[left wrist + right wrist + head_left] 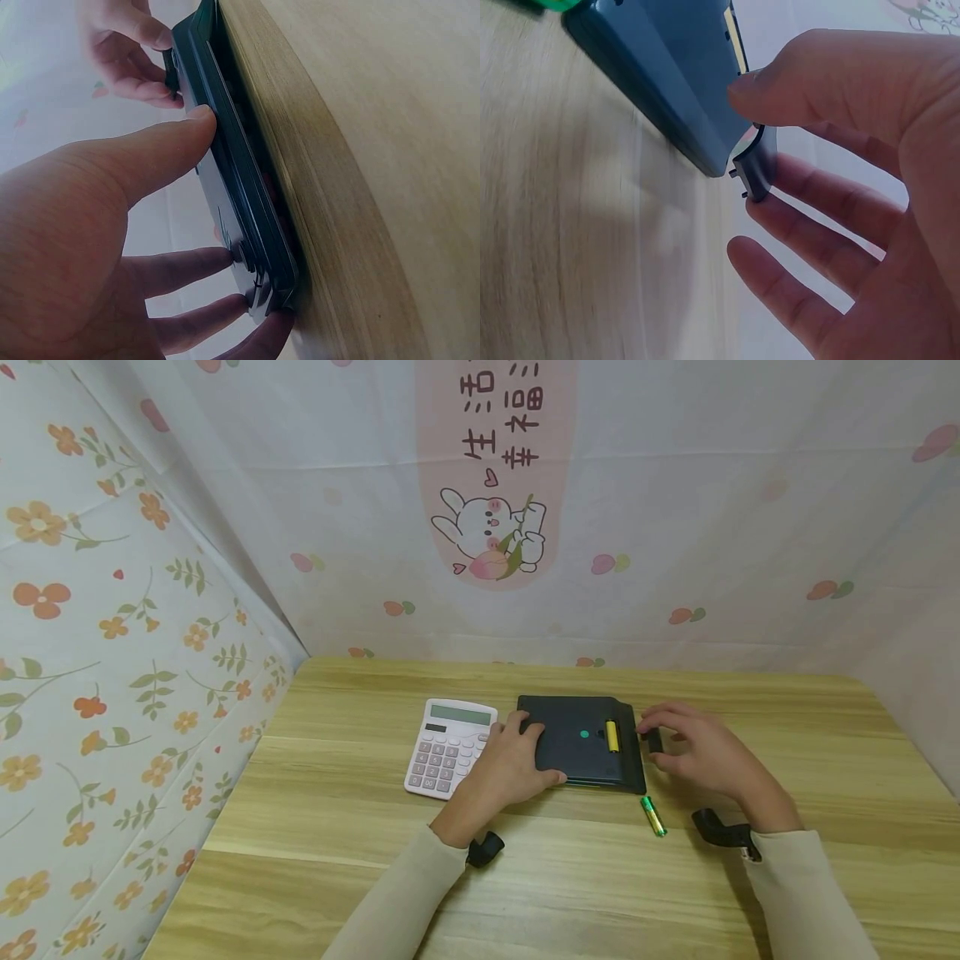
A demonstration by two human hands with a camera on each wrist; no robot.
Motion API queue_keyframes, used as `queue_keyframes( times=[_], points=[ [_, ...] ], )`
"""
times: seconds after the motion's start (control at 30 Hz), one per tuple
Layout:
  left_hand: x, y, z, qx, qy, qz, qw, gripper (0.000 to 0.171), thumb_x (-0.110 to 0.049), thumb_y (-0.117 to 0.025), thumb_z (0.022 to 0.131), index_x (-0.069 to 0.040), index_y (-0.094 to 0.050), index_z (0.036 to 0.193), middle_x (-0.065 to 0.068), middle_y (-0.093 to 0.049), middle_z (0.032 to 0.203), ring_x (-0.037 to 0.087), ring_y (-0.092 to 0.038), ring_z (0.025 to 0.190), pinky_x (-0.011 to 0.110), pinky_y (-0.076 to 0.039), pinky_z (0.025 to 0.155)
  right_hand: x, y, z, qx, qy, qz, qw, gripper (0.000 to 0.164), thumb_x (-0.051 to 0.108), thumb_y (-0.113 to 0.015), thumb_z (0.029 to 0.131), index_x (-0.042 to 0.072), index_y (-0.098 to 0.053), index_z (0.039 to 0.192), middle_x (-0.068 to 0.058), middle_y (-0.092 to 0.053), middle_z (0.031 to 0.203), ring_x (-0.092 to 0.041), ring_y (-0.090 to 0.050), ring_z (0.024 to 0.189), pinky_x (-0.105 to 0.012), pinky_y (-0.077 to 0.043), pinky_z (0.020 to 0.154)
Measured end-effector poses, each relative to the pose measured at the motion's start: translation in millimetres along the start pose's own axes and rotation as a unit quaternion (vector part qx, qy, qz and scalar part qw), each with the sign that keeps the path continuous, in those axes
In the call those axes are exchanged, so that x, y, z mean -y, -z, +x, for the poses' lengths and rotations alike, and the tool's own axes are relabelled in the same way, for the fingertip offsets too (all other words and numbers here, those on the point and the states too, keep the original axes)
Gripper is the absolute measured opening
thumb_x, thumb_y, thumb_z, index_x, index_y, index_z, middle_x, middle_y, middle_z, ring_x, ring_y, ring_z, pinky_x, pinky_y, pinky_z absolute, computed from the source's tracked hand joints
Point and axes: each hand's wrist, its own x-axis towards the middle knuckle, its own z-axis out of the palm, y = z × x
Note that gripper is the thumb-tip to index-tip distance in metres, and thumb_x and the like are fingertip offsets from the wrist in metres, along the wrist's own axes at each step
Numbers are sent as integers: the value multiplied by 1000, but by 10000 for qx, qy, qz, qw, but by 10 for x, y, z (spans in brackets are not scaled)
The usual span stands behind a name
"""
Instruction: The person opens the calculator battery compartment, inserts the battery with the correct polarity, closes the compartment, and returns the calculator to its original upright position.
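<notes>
A black calculator [566, 727] lies face down on the table, its back upward. A yellow battery [612, 737] shows in the slot near its right end. My left hand [506, 766] holds the left part, thumb along the near edge and fingers spread over the back and left end, as the left wrist view [240, 225] shows. Just off the right end, my right hand [701, 747] pinches a small black battery cover [757, 169] between thumb and fingers; two little tabs stick out of it toward the calculator. A green battery [653, 817] lies near the calculator's front right corner.
A white calculator [429, 768] lies face up at the left, partly behind my left hand. Black wrist straps [723, 831] stick out by both sleeves. Beyond the wooden table [570, 893] hangs a patterned cloth [675, 510], with a floral one [112, 693] at the left.
</notes>
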Motion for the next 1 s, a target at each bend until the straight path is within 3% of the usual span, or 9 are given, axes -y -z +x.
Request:
queue_keyframes(
  times=[0.33,0.67,1.0],
  points=[
    [-5,8,-5,0,1,11,10000,83,-52,-86,94,-8,-59,159,18,-40,171,44,-49,145,50,-51,113,66,4,6,21,-65,67,10000,37,0,-85,91,5,-75,126,-23,-63,145,-46,-68,121,-61,-61,92],
    [-6,4,-2,27,22,2,10000,83,-53,-85,95,-9,-58,160,17,-39,172,44,-48,146,50,-51,113,110,-8,44,-112,155,-9,9998,36,-2,-86,89,7,-76,123,-17,-67,139,-42,-67,121,-61,-61,92],
    [-5,1,-1,46,36,3,10000,83,-53,-85,95,-9,-58,160,17,-38,172,44,-48,147,50,-51,113,182,8,120,69,230,88,9997,34,2,-87,92,7,-74,124,-18,-66,140,-42,-66,124,-61,-61,94]
  ],
)
